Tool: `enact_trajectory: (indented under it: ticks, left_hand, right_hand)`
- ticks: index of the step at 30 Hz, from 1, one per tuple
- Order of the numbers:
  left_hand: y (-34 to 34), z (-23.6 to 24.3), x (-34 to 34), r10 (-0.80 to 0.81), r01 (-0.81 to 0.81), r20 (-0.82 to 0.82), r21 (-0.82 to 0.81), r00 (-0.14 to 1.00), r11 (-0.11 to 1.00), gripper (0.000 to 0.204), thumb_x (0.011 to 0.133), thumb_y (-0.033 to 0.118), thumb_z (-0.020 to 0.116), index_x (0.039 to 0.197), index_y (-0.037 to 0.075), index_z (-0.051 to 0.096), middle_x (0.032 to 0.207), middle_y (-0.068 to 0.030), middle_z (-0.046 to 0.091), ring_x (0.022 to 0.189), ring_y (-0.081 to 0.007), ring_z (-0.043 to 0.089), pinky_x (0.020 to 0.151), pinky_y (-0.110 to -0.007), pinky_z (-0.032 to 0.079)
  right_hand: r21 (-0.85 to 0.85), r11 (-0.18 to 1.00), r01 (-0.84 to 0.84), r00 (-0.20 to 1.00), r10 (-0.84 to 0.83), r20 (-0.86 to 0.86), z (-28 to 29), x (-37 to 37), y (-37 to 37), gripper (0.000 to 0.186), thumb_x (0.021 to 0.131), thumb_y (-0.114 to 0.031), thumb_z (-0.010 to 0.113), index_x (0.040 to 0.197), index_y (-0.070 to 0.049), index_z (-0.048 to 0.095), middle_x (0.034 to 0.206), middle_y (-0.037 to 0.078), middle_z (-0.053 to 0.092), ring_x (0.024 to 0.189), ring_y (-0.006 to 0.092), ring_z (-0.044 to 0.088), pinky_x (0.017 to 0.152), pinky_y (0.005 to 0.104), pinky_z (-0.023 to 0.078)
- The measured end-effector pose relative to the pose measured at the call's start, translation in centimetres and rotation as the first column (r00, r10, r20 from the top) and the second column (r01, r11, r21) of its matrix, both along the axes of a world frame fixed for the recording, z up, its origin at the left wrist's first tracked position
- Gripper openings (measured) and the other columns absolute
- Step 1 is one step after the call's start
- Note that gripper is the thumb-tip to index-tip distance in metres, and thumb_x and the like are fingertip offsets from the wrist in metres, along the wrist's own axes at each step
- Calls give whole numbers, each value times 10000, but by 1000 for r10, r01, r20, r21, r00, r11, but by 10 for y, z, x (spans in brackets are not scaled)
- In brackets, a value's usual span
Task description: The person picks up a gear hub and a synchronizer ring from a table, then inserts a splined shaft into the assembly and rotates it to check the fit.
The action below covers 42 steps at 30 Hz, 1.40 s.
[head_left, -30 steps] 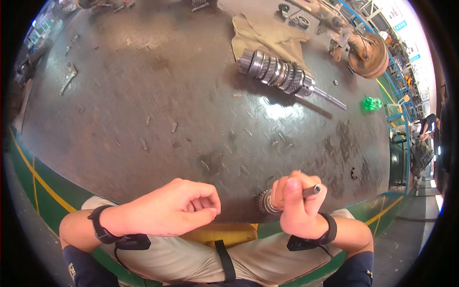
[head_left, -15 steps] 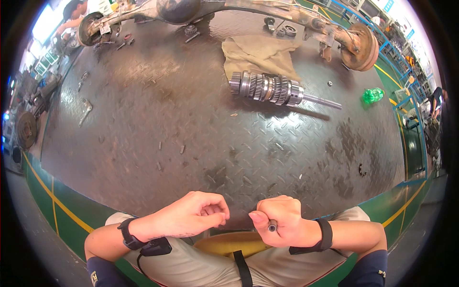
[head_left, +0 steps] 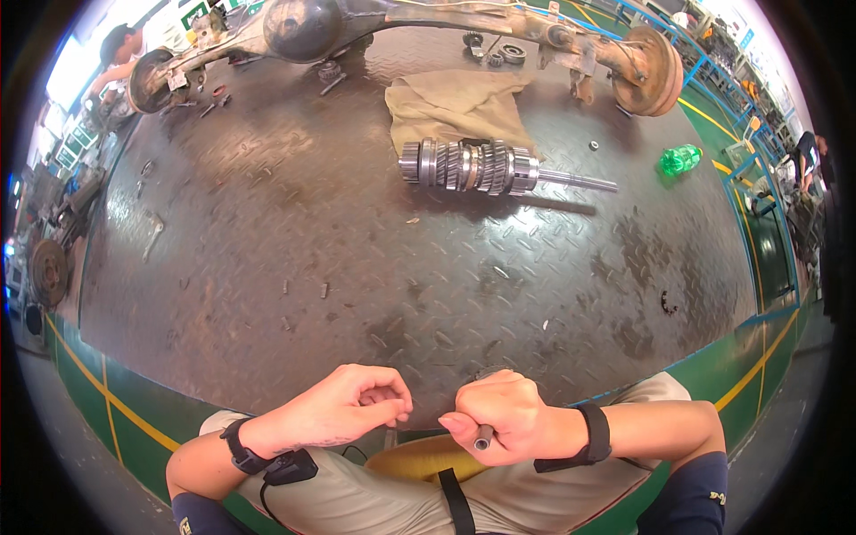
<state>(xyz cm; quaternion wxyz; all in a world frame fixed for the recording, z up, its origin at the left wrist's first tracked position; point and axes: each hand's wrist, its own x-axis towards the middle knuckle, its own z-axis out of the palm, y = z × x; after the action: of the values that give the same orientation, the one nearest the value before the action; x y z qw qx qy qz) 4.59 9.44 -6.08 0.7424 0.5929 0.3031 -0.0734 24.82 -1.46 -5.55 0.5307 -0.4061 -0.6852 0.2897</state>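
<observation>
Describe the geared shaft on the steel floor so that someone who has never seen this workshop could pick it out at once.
Start at the long rusty axle assembly across the far edge of the steel plate floor. Nearer lies a tan cloth; the geared shaft lies at its near edge. It alone is a row of toothed rings on a thin rod.

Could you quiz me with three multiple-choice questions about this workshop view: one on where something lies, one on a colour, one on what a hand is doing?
1. Where does the gear shaft lie?
A. on the steel floor plate
B. on the person's lap
C. inside a box

2. What colour is the plastic bottle?
A. red
B. green
C. white

3. What is the right hand doing?
A. lying open and flat
B. gripping a thin metal rod
C. holding the bottle

Answers: 1 A, it rests on the plate beside a tan cloth; 2 B, clearly green; 3 B, fingers closed around the rod.
</observation>
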Motion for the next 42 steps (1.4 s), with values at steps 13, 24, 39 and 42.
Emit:
enact_trajectory:
  ticks: [13, 24, 39, 42]
  left_hand:
    - [-1, 0, 3, 25, -26, -11, -52, 1000, 998, 156, 933, 108, 569, 983, -33, 614, 896, -79, 681, 850, -117, 639, 781, -259, 517]
    - [-6, 7, -6, 54, -54, 3, -3, 999, 999, 102, 926, 30, 576, 929, -59, 626, 873, -112, 685, 805, -156, 652, 774, -295, 529]
    - [-13, 19, -9, 87, -93, 87, 57, 992, 994, 104, 902, 79, 569, 861, 4, 628, 746, -36, 636, 687, -95, 586, 638, -239, 484]
    - [2, -1, 1, 42, -48, 99, 58, 994, 997, 107, 896, 82, 565, 870, -1, 628, 749, -36, 635, 690, -97, 586, 642, -240, 487]
  right_hand:
    - [52, 991, -124, 990, 120, 72, -4, 5, -13, 340, 830, -27, 638, 591, -53, 397, 490, 70, 385, 403, 248, 429, 374, 377, 323]
    - [190, 951, -245, 969, 234, 78, 1, 13, -21, 297, 860, -21, 582, 618, -38, 412, 557, 96, 432, 441, 266, 417, 427, 376, 341]
    - [138, 988, -75, 986, 95, -140, 6, 1, -41, 400, 891, -33, 539, 548, -43, 334, 506, 97, 307, 410, 298, 337, 430, 414, 242]
    - [68, 991, -115, 983, 123, -135, -2, 14, -42, 365, 880, -25, 514, 550, -32, 359, 507, 101, 335, 412, 288, 346, 427, 404, 245]
